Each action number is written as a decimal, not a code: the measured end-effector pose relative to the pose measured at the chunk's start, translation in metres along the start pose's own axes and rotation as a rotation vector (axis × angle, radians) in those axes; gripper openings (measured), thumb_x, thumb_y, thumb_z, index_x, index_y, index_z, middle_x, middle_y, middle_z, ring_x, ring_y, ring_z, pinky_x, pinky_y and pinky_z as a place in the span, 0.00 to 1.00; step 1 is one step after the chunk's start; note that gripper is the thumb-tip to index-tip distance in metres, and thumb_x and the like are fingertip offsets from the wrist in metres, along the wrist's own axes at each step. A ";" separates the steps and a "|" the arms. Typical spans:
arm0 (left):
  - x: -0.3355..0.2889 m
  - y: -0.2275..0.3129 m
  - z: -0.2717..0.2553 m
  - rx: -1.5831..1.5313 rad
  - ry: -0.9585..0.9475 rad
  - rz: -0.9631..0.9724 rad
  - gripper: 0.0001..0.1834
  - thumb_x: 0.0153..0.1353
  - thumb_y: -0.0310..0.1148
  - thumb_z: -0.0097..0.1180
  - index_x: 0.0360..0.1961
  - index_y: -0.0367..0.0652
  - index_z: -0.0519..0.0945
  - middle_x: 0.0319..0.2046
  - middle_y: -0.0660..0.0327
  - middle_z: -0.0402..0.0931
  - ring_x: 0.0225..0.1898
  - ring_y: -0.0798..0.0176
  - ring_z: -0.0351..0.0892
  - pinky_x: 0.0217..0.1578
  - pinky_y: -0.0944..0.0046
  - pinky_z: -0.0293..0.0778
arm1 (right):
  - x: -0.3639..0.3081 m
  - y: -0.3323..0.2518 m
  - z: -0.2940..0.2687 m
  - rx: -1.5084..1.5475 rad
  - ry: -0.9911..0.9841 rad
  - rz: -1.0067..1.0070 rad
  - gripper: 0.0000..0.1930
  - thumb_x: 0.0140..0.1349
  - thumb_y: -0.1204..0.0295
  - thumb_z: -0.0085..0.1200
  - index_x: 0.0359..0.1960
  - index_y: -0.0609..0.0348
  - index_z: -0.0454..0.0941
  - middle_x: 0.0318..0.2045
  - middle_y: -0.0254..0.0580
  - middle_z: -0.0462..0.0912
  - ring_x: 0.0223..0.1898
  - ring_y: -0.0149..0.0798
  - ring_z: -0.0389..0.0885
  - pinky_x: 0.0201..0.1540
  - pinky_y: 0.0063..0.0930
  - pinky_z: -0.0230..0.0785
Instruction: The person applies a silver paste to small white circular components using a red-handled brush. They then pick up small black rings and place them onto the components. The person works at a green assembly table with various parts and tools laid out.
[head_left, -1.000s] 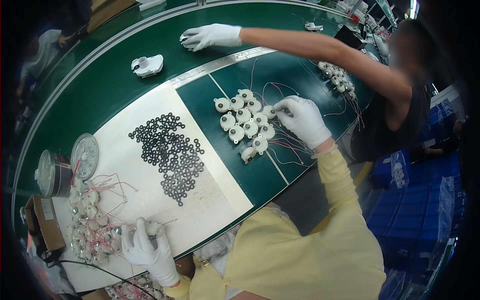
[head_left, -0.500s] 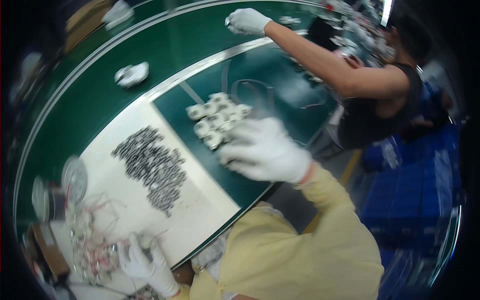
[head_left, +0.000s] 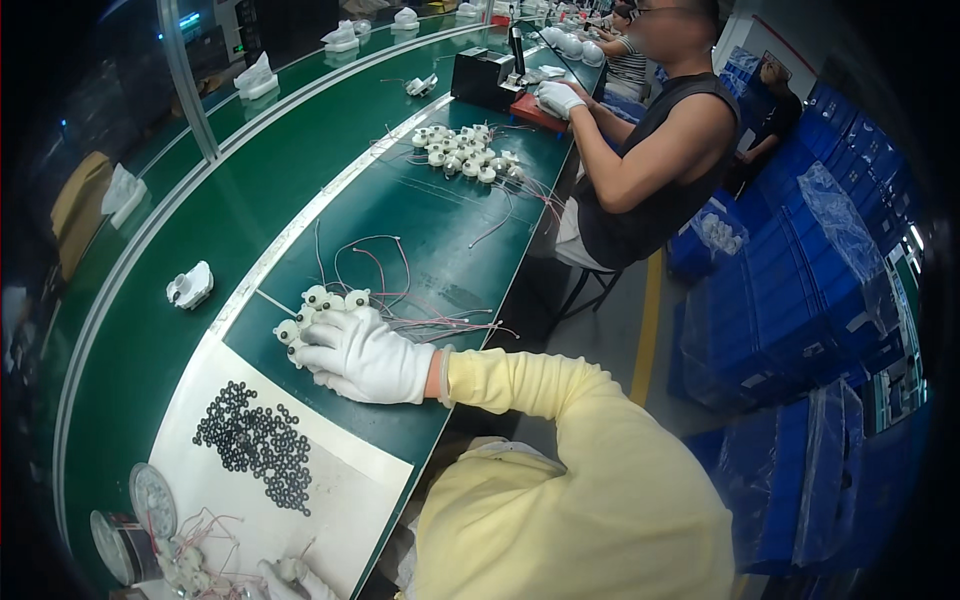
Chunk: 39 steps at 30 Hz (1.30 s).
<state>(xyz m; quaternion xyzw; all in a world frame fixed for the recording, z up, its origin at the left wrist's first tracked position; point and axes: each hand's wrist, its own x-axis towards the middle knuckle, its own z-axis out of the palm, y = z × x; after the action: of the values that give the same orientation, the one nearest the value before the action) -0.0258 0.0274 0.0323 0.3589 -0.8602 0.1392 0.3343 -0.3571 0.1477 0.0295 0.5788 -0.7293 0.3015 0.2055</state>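
My right hand [head_left: 365,355], in a white glove, rests over a cluster of small white round motors [head_left: 357,298] with dark centres on the green bench. Its fingers stretch out over the motors and touch some of them; whatever lies under the palm is hidden. Thin wires [head_left: 440,325] trail from the cluster to the right. At the lower edge, partly cut off, my gloved left hand [head_left: 275,580] has its fingers around a small pale round motor [head_left: 292,569]. Between the hands, a pile of small black rings [head_left: 255,445] lies on a white sheet [head_left: 345,465].
A tangle of wired white parts [head_left: 190,570] and clear round containers [head_left: 118,548] stand at the lower left. Beyond the bench, a green conveyor [head_left: 130,345] carries white parts [head_left: 190,285]. A co-worker [head_left: 650,150] sits ahead near another motor pile [head_left: 465,150]. Blue crates [head_left: 770,310] stand at right.
My view has tilted up, showing more of the bench ahead. My right hand has come from beside the motor cluster onto it. The co-worker's outstretched arm has drawn back to the bench.
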 end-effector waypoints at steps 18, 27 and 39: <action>0.022 -0.009 -0.002 0.026 0.391 0.090 0.16 0.70 0.43 0.56 0.47 0.43 0.85 0.44 0.52 0.84 0.44 0.48 0.85 0.46 0.51 0.80 | -0.018 -0.179 0.006 0.980 -0.003 -0.137 0.26 0.62 0.64 0.56 0.62 0.58 0.74 0.37 0.47 0.84 0.35 0.49 0.83 0.38 0.38 0.76; 0.019 0.012 -0.034 -0.119 0.189 0.068 0.18 0.70 0.43 0.55 0.50 0.41 0.83 0.45 0.51 0.84 0.44 0.49 0.85 0.46 0.52 0.80 | -0.003 -0.206 0.021 1.287 -0.124 -0.005 0.27 0.65 0.67 0.56 0.65 0.62 0.71 0.49 0.52 0.79 0.49 0.53 0.77 0.53 0.40 0.69; 0.024 0.045 -0.068 -0.617 -0.133 0.008 0.23 0.69 0.33 0.56 0.62 0.35 0.76 0.40 0.47 0.84 0.40 0.47 0.84 0.41 0.58 0.80 | -0.016 -0.200 0.033 1.357 -0.154 0.211 0.28 0.63 0.68 0.56 0.64 0.65 0.72 0.41 0.47 0.84 0.43 0.41 0.83 0.48 0.32 0.76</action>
<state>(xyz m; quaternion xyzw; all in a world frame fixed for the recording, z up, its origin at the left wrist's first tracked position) -0.0373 0.0794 0.0987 0.2454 -0.8832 -0.1506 0.3701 -0.1581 0.1074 0.0353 0.5251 -0.4442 0.6676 -0.2851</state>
